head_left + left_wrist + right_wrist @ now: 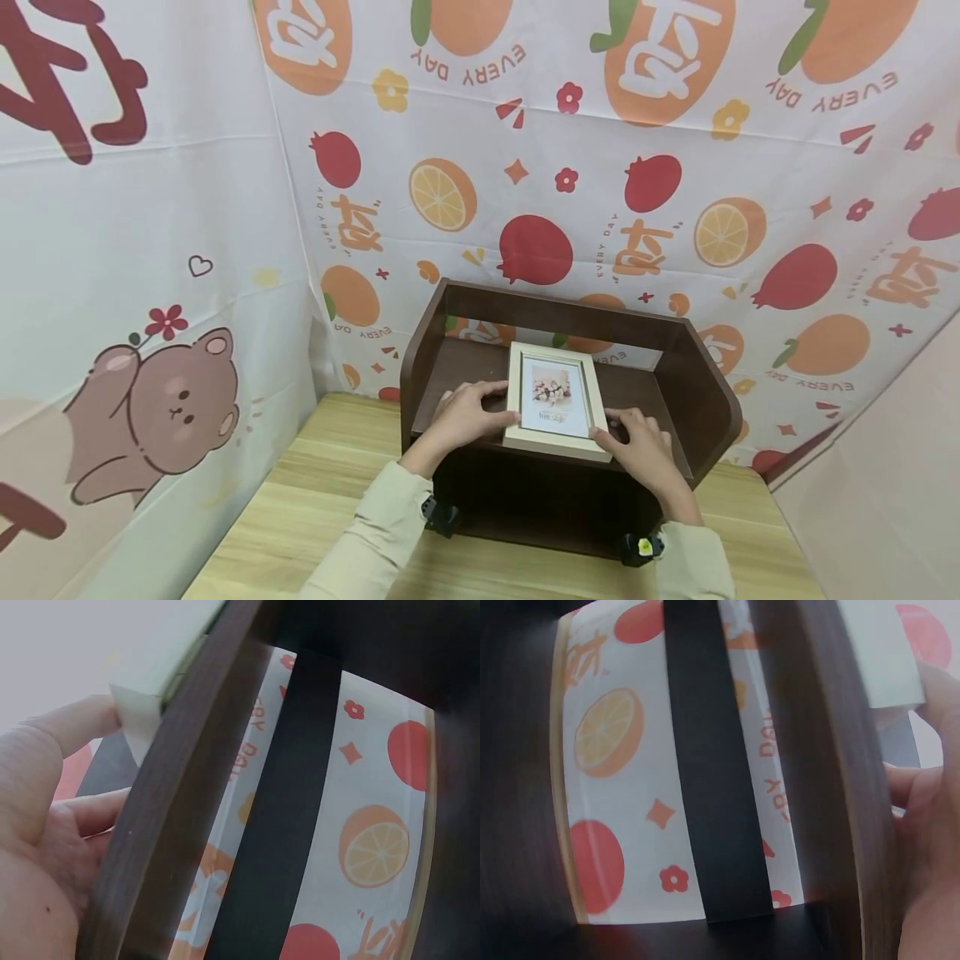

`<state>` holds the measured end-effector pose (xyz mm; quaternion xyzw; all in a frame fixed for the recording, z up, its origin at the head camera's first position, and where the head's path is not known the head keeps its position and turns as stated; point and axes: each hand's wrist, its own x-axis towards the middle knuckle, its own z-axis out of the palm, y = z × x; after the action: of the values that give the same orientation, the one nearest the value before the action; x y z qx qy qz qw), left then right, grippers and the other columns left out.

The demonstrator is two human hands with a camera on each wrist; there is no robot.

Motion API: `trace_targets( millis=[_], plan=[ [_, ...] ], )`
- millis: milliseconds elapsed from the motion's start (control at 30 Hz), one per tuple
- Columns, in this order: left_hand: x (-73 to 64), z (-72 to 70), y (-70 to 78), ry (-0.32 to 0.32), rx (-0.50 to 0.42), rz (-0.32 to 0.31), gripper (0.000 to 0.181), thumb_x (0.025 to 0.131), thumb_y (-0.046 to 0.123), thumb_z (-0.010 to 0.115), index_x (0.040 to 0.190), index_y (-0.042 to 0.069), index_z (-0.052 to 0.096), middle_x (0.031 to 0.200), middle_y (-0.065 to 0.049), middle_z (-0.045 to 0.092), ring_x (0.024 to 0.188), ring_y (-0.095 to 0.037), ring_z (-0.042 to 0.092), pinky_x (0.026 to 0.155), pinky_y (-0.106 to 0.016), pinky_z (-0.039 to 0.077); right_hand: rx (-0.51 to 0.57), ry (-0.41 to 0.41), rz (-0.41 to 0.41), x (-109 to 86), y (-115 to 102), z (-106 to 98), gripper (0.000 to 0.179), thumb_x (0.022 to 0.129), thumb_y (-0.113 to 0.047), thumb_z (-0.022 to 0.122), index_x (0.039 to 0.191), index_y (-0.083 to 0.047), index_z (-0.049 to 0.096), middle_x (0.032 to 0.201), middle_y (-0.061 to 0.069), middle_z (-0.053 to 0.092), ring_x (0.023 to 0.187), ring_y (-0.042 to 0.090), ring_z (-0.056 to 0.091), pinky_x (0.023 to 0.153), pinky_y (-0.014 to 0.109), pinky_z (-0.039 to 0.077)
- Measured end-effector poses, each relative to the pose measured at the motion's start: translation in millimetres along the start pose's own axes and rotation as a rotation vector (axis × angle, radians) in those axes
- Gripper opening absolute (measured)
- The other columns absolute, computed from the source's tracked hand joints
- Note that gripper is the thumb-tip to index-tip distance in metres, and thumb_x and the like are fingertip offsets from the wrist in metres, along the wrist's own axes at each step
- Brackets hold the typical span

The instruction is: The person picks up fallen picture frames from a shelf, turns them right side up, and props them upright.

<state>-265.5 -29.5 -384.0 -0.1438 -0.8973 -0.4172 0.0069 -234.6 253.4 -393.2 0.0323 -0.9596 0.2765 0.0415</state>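
A cream picture frame [558, 445] with a flower print lies face up over the upper shelf of a dark brown desk shelf [472, 358]. Its near edge reaches the shelf's front lip. My left hand [468, 414] holds it by the left side, thumb at the near corner and index finger farther back. On the opposite side my right hand [641, 450] grips the near right corner, its thumb on the border. In the left wrist view the thumb [82, 724] touches the frame's pale corner [139, 712], and the other fingers are partly hidden behind the shelf board.
The shelf unit stands on a light wood-grain table [300, 492], against a white cloth printed with fruit [480, 133]. Raised side panels [705, 387] and a back rail [562, 313] bound the upper shelf. A dark compartment [540, 500] lies below it.
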Motion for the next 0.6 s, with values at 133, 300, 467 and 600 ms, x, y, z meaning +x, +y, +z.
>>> trace_targets(
  millis=[133, 300, 467, 600],
  plan=[
    [1.5, -2.0, -2.9, -0.041, -0.037, -0.004, 0.063, 0.08, 0.043, 0.075, 0.136, 0.022, 0.057, 0.142, -0.009, 0.054, 0.134, -0.033, 0.044, 0.108, -0.058, 0.023, 0.09, -0.064, -0.024, 1.1, 3.7, -4.8, 0.062, 0.09, -0.047, 0.062, 0.136, -0.007, 0.054, 0.127, 0.011, 0.055, 0.114, 0.027, 0.042, 0.088, 0.044, 0.02],
    [1.5, -6.2, -6.0, -0.099, -0.085, -0.002, 0.069, 0.078, 0.041, 0.078, 0.139, 0.021, 0.054, 0.148, -0.011, 0.047, 0.139, -0.034, 0.036, 0.11, -0.058, 0.02, 0.177, -0.106, -0.049, 1.2, 5.8, -7.2, 0.059, 0.089, -0.042, 0.065, 0.135, -0.007, 0.054, 0.126, 0.01, 0.056, 0.112, 0.025, 0.042, 0.084, 0.04, 0.019],
    [2.6, -8.7, -6.4, -0.123, -0.134, 0.026, 0.071, 0.077, 0.038, 0.079, 0.14, 0.019, 0.053, 0.148, -0.01, 0.046, 0.141, -0.034, 0.035, 0.111, -0.059, 0.016, 0.208, -0.106, -0.044, 0.9, 7.8, -9.3, 0.06, 0.088, -0.041, 0.066, 0.137, -0.008, 0.053, 0.131, 0.01, 0.054, 0.115, 0.025, 0.042, 0.084, 0.039, 0.019],
    [2.5, -9.3, -6.0, -0.127, -0.169, 0.028, 0.071, 0.076, 0.034, 0.081, 0.139, 0.019, 0.053, 0.144, -0.006, 0.052, 0.138, -0.031, 0.04, 0.112, -0.058, 0.014, 0.244, -0.116, -0.015, 0.1, 10.2, -11.1, 0.061, 0.088, -0.04, 0.067, 0.139, -0.011, 0.05, 0.131, 0.011, 0.055, 0.116, 0.026, 0.043, 0.087, 0.04, 0.018]
  ],
)
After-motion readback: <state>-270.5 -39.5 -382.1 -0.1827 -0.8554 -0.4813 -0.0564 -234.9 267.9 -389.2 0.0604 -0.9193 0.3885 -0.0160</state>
